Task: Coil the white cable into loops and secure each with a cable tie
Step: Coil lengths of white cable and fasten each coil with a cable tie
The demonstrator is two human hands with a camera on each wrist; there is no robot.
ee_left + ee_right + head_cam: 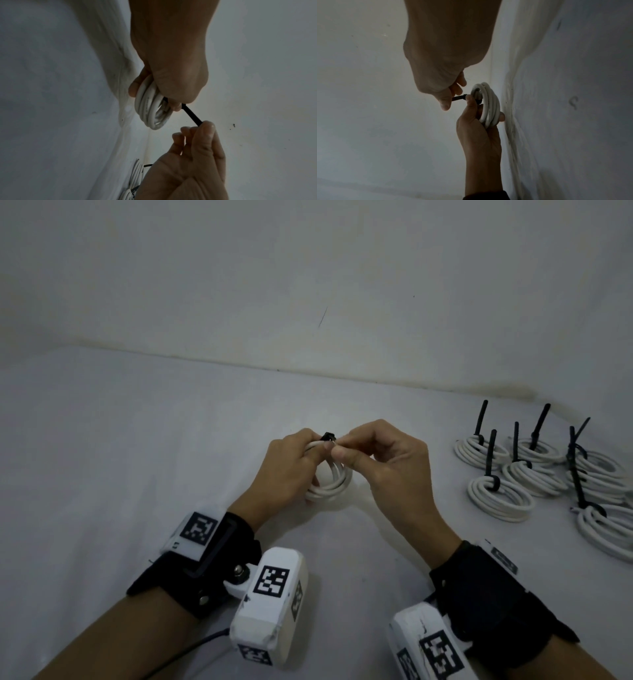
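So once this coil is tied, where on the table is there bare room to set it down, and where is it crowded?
The white table lies bare left of the left hand and beyond both hands to the wall. A narrower bare strip separates the right hand from the finished coils. The right edge is crowded: tied coils lie close together, some touching, tie tails sticking up.

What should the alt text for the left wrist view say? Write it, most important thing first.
The left hand grips a coil of white cable while the right hand pinches the free end of a black cable tie stretched between them. Behind lie a pale wall and cloth, with more tied coils at the bottom edge.
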